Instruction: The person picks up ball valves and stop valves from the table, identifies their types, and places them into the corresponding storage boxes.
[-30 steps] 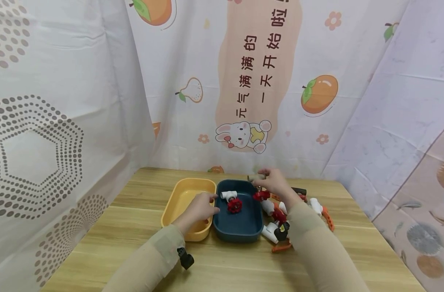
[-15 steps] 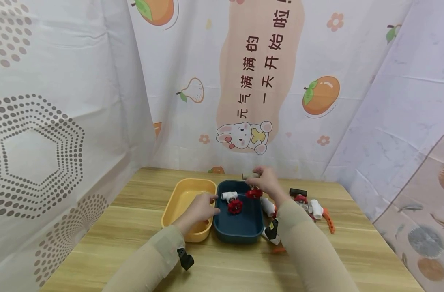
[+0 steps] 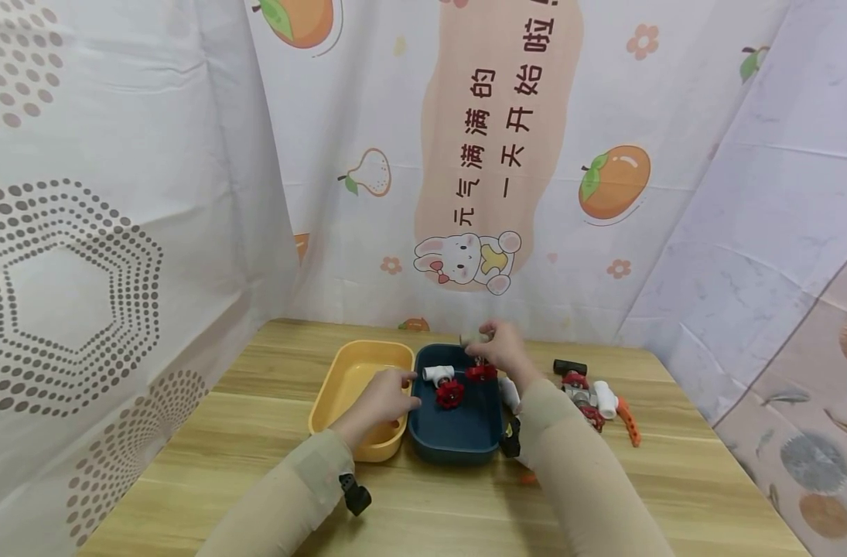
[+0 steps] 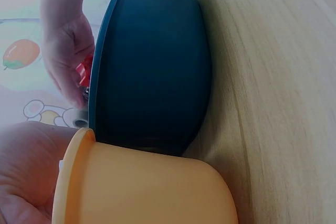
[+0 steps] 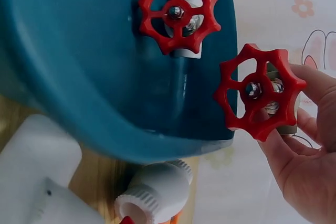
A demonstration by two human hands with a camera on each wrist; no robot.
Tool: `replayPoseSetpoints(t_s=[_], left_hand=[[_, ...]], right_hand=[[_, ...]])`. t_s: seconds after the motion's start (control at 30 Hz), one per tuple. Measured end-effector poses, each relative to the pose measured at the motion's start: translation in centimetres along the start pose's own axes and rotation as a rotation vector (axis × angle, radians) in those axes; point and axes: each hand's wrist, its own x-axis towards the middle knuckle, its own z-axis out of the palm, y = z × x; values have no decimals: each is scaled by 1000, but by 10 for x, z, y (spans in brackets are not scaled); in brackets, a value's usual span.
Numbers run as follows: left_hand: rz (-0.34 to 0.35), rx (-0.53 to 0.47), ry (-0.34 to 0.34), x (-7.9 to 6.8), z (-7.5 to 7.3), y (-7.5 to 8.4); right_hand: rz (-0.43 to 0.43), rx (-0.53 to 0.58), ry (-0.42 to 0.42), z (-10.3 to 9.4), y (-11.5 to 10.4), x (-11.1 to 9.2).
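In the head view my right hand [image 3: 508, 348] is over the back right of the dark blue bin [image 3: 458, 453]. It grips the beige-grey body of a valve with a red handwheel [image 3: 482, 373]; the right wrist view shows fingers and thumb around that body, the wheel [image 5: 253, 90] facing the camera. Inside the blue bin lies a white valve with a red handwheel [image 3: 449, 394]. My left hand [image 3: 383, 398] is over the yellow bin [image 3: 319, 422], thumb and index finger apart near where both rims meet. In the left wrist view, the yellow rim partly hides this hand [image 4: 26, 166].
Right of the blue bin lie several valves and fittings, partly behind my right forearm: a metal valve with red handles [image 3: 580, 394], a black-handled part [image 3: 569, 367] and a white valve [image 3: 606, 400] with an orange lever. A printed curtain [image 3: 367, 255] hangs behind the wooden table [image 3: 423, 510].
My right hand has moved left with the valve, from the pile's side to over the blue bin, settling slightly lower. The left hand has stayed where it was.
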Motion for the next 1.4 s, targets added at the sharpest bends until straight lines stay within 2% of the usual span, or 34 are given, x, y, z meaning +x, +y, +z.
replayPoseSetpoints(t_s=[0.47,1.4], left_hand=[[7,6,3,-4,-1,2],[8,-13,-9,-4,-2,1]], right_hand=[[-8,-111,-21,7,0,1],[60,-176,-65,12,0,4]])
